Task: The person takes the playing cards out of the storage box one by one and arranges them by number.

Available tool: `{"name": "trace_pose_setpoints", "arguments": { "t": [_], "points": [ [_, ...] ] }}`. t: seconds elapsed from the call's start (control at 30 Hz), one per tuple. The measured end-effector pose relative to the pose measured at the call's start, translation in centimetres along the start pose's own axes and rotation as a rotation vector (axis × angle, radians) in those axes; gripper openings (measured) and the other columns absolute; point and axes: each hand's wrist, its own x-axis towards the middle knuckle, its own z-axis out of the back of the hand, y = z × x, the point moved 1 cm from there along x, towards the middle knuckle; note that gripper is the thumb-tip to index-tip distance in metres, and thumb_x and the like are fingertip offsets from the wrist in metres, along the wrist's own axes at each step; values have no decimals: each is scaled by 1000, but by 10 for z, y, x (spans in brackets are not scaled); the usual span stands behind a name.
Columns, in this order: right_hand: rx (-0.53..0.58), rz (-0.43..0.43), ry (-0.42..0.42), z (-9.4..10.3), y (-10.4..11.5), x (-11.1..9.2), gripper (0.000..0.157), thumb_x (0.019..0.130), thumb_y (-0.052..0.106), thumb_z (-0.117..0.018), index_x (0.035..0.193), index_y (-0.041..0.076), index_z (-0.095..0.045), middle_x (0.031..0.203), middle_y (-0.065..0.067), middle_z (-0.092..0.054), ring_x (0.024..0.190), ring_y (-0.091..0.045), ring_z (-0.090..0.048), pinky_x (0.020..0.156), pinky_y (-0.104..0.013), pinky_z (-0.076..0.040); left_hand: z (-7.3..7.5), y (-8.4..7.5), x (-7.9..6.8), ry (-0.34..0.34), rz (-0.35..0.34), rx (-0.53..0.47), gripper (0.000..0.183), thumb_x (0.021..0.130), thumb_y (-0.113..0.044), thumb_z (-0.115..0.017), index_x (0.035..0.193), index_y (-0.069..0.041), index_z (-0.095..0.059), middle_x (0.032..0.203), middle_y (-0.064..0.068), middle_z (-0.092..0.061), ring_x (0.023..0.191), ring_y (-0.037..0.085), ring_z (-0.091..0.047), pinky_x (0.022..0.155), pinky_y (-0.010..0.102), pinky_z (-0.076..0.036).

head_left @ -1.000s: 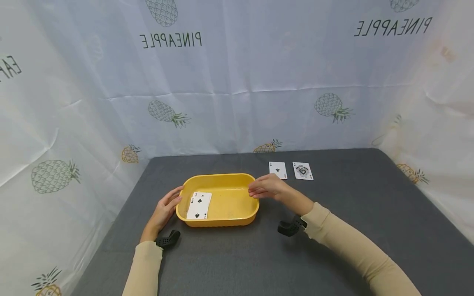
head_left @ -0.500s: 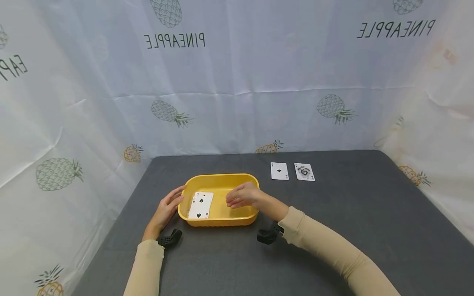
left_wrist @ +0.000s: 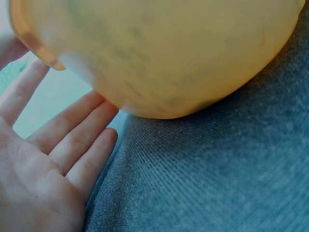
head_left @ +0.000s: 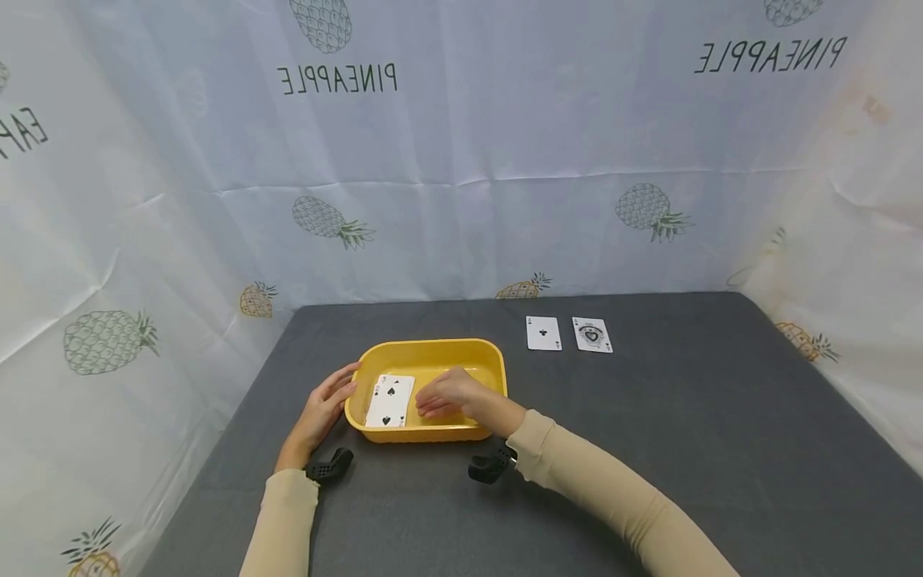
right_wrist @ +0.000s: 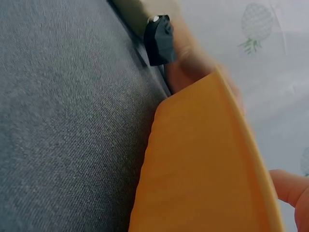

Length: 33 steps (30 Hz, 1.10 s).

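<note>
A yellow plastic basin (head_left: 440,433) stands on the dark table, and white playing cards with spades (head_left: 388,401) lie overlapping in its left part. My left hand (head_left: 318,416) rests against the basin's left end. In the left wrist view, that hand's fingers (left_wrist: 77,126) are stretched out, their tips at the basin's wall. My right hand (head_left: 461,396) is over the inside of the basin, its loosely bent fingers just right of the cards. No card shows in it. The right wrist view is mostly filled by the basin's orange-looking outer wall (right_wrist: 193,159).
Two face-up cards lie apart behind the basin to the right: an ace of clubs (head_left: 543,332) and an ace with a large ornate spade (head_left: 592,334). A pineapple-print curtain (head_left: 461,224) hangs behind and beside the dark table (head_left: 649,417).
My right hand has moved left from the basin's right rim to over its middle, near the cards. The left hand and the basin have stayed in place.
</note>
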Motion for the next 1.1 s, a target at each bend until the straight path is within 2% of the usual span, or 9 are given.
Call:
{"name": "trace_pose_setpoints", "arguments": {
  "t": [0.4, 0.53, 0.7, 0.8, 0.9, 1.0, 1.1],
  "points": [
    [18, 10, 41, -16, -5, 0, 24, 87, 10, -67, 105, -5, -71, 108, -22, -71, 93, -28, -72, 85, -34, -58, 1, 1, 1, 11, -17, -9, 54, 102, -23, -48, 147, 2, -31, 123, -29, -51, 111, -13, -54, 89, 10, -48],
    [22, -25, 16, -20, -5, 0, 25, 87, 10, -64, 106, -4, -71, 109, -20, -71, 97, -28, -72, 88, -35, -57, 1, 2, 1, 15, -15, -10, 54, 102, -22, -48, 147, 2, -31, 124, -29, -50, 111, -14, -54, 89, 10, -48],
    [46, -88, -38, -24, -5, 5, 23, 87, 9, -65, 104, -4, -71, 104, -18, -73, 91, -25, -72, 87, -34, -57, -1, 0, 0, 12, -14, -2, 54, 102, -22, -47, 147, 3, -31, 123, -27, -51, 111, -14, -53, 89, 9, -47],
    [53, -112, -83, -28, -4, 8, 19, 85, 8, -69, 99, -4, -72, 95, -16, -74, 80, -20, -72, 80, -31, -59, -2, -1, -1, 11, -21, -7, 54, 102, -20, -47, 147, 5, -30, 122, -26, -52, 111, -13, -53, 89, 9, -47],
    [34, -146, -158, -36, -2, 14, 15, 81, 6, -74, 92, -4, -70, 77, -11, -71, 62, -15, -67, 66, -27, -59, -3, -1, -1, 12, -23, -12, 53, 102, -19, -46, 147, 6, -30, 120, -26, -54, 110, -12, -54, 88, 10, -48],
    [-17, -181, -242, -43, 2, 18, 15, 77, 5, -78, 84, -2, -66, 61, -7, -63, 48, -11, -59, 50, -22, -54, -3, -1, 0, 2, -20, -12, 52, 102, -19, -47, 146, 5, -31, 119, -26, -56, 109, -11, -55, 87, 10, -48],
    [-65, -190, -279, -47, 3, 20, 15, 76, 5, -79, 80, -1, -65, 55, -5, -57, 43, -10, -54, 44, -19, -49, -3, -1, 0, -1, -18, -14, 52, 102, -19, -47, 146, 5, -31, 117, -26, -57, 107, -11, -56, 87, 10, -48]
  ]
}}
